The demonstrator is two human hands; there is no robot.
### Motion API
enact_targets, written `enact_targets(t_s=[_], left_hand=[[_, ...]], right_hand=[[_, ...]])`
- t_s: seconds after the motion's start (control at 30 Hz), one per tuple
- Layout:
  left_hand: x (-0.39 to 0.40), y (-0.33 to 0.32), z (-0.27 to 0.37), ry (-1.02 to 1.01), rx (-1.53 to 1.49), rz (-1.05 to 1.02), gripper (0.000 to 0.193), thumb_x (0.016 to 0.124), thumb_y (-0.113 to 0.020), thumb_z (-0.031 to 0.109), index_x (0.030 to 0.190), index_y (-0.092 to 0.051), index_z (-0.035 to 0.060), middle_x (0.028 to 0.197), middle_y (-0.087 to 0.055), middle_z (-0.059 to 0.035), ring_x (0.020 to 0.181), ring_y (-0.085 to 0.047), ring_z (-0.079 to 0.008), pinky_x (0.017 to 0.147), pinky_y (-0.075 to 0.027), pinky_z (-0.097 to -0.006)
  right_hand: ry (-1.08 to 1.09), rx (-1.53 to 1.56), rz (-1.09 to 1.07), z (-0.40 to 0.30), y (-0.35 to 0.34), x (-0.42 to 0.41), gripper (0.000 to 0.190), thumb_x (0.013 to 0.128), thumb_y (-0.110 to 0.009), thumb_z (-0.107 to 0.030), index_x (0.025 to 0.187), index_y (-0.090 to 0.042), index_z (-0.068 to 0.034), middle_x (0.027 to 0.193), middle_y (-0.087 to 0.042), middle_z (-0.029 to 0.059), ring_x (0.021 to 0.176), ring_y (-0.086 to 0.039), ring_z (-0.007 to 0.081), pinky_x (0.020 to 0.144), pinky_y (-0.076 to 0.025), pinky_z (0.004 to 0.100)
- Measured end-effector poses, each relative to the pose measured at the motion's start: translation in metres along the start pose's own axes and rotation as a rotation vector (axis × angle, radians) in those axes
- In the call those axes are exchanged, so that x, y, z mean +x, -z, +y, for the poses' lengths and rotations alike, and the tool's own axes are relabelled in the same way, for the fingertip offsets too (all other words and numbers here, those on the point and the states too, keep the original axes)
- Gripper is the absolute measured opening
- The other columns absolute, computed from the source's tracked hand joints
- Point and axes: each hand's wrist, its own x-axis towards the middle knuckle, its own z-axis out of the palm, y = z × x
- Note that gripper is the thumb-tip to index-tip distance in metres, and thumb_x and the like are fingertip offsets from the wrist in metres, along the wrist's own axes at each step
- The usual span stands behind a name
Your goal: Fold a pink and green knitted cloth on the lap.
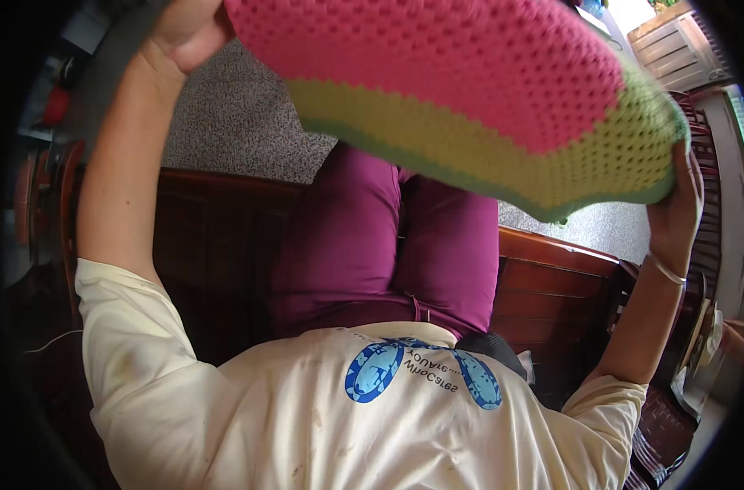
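Note:
A crocheted piece (pixel 445 73) is stretched between my raised hands, well above my lap. Its openwork middle is pink, bordered by an olive-yellow band and a narrow green edge. My left hand (pixel 194 33) holds the pink part at the upper left, its fingers partly cut off by the picture's top. At the other side, my right hand (pixel 684 190) grips the green edge near a corner, some fingers hidden behind the fabric. The lower border sags between them, and a small tuft hangs from it. A pale bangle (pixel 666 269) circles my right wrist.
I sit on a dark wooden bench (pixel 556 294), in purple trousers (pixel 347 233). Beyond it lies a speckled grey floor (pixel 237 116). A wooden cabinet (pixel 678 52) stands at the upper right. A black item (pixel 494 352) rests by my right hip.

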Motion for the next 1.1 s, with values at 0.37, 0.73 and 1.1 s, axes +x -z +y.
enact_targets(t_s=[0.37, 0.73, 1.1], left_hand=[[-0.132, -0.031, -0.135, 0.617, -0.006, 0.405, 0.029, 0.092, -0.056, 0.020, 0.116, -0.057, 0.0032, 0.113, -0.061, -0.0064, 0.104, -0.057, -0.0149, 0.094, -0.044, -0.0330], [-0.153, 0.001, -0.197, 0.340, 0.000, 0.295, 0.038, 0.096, -0.050, 0.029, 0.122, -0.051, 0.0019, 0.115, -0.059, -0.0061, 0.104, -0.055, -0.0127, 0.094, -0.043, -0.0308], [-0.115, -0.031, -0.166, -0.012, 1.084, 0.205, 0.044, 0.088, -0.059, 0.016, 0.127, -0.047, 0.0005, 0.113, -0.059, -0.0152, 0.109, -0.055, -0.0241, 0.095, -0.042, -0.0342]], right_hand=[[-0.688, -0.244, 0.339, 0.149, 0.003, -0.109, 0.032, 0.091, -0.057, -0.016, 0.117, -0.054, 0.001, 0.104, -0.062, 0.0043, 0.094, -0.057, 0.0118, 0.084, -0.045, 0.0281], [-0.372, -0.109, 0.169, 0.187, 0.002, -0.128, 0.028, 0.094, -0.052, -0.012, 0.116, -0.052, 0.005, 0.105, -0.062, 0.0084, 0.091, -0.059, 0.0111, 0.078, -0.049, 0.0256], [0.072, -1.100, -0.120, 0.161, -0.037, -0.078, 0.053, 0.078, -0.068, -0.004, 0.125, -0.046, 0.002, 0.118, -0.054, 0.0215, 0.110, -0.053, 0.0363, 0.094, -0.043, 0.0402]])
